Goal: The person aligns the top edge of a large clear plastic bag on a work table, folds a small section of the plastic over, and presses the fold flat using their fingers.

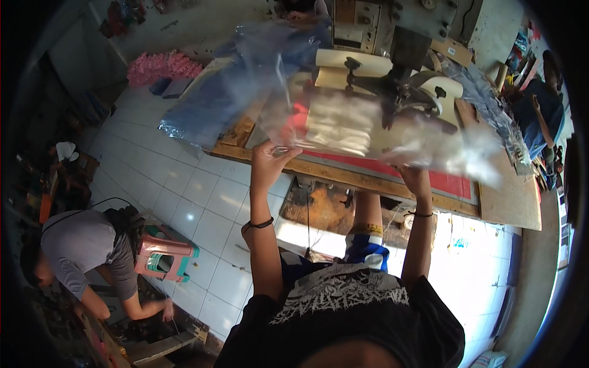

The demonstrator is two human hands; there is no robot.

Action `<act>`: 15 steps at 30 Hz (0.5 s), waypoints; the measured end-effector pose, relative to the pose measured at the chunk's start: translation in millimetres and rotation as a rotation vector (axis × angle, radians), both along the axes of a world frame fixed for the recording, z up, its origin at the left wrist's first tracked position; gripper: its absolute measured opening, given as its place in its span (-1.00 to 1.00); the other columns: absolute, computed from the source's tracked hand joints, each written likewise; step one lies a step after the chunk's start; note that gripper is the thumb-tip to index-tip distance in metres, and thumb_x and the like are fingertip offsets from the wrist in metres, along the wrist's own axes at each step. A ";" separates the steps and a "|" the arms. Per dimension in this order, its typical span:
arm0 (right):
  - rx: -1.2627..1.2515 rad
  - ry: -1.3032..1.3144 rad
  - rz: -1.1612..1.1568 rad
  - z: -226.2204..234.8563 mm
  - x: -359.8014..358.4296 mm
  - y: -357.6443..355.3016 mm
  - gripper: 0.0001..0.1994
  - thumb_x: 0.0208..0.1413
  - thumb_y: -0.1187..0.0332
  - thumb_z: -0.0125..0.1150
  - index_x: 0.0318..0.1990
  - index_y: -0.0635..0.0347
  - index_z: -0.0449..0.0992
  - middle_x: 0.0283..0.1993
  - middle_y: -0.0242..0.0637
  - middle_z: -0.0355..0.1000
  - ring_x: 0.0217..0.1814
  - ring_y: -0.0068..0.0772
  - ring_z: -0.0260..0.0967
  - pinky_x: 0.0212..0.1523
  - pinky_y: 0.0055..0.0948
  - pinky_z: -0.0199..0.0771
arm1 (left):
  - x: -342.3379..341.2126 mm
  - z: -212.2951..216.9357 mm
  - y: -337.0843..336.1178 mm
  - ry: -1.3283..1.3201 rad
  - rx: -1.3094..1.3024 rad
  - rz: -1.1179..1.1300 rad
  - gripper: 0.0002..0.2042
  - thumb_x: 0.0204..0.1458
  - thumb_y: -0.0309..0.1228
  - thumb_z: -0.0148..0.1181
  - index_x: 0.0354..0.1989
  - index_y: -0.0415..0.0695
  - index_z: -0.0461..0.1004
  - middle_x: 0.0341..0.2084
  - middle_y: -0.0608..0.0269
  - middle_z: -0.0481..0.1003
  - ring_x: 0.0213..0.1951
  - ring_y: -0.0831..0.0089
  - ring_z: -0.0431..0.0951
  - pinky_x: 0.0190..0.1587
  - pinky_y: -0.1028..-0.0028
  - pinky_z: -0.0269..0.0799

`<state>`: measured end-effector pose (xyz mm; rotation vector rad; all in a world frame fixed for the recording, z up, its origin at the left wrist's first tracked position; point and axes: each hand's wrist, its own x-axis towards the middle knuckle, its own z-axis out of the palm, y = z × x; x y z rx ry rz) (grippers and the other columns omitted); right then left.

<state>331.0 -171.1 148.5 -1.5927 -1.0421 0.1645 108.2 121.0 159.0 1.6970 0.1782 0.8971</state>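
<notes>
My left hand [272, 161] is closed, its fingertips pinching the near left edge of a clear plastic sheet [343, 126]. The sheet is raised over the front of the worktable and smeared by motion, with bright glare on it. At its near right edge my right hand [413, 176] is closed on the same sheet; the plastic partly hides its fingers. Below the sheet, a red panel [454, 182] lies along the table's front. Just beyond it stands a machine with a dark metal head [405, 98], partly seen through the plastic.
Bluish plastic sheets [205, 110] overhang the table's left end. More clear plastic [491, 101] lies at the right. The table has a wooden front edge [343, 173]. A bent-over person [80, 245] works at lower left beside a pink and green stool [164, 253]. Another person [543, 113] is at far right.
</notes>
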 end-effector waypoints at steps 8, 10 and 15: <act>-0.149 -0.479 -0.042 20.9 20.9 17.7 -0.62 -0.09 0.68 0.18 -0.05 0.21 0.55 0.11 -0.11 0.45 0.11 -0.12 0.42 0.00 -0.32 0.50 | 41.3 -1.4 22.3 0.141 0.588 0.029 -0.73 0.03 -0.69 0.09 -0.14 -0.19 0.60 -0.10 0.13 0.58 0.01 0.27 0.56 0.10 0.40 0.45; -0.225 -0.377 -0.029 15.9 19.9 15.7 -0.61 -0.10 0.64 0.18 -0.04 0.18 0.55 0.14 -0.10 0.43 0.13 -0.05 0.40 0.04 -0.28 0.48 | 41.3 -13.2 25.2 0.264 0.732 -0.017 -0.62 -0.01 -0.76 -0.01 -0.06 -0.15 0.57 0.00 0.15 0.52 0.13 0.22 0.45 0.21 0.36 0.33; -0.319 -0.313 0.010 16.6 19.5 16.7 -0.58 -0.10 0.55 0.20 0.01 0.15 0.53 0.23 -0.15 0.36 0.24 -0.01 0.30 0.16 -0.22 0.40 | 37.1 -12.7 33.7 0.499 0.783 -0.127 -0.52 -0.04 -0.77 -0.09 0.02 -0.10 0.53 0.12 0.20 0.44 0.22 0.23 0.35 0.30 0.32 0.20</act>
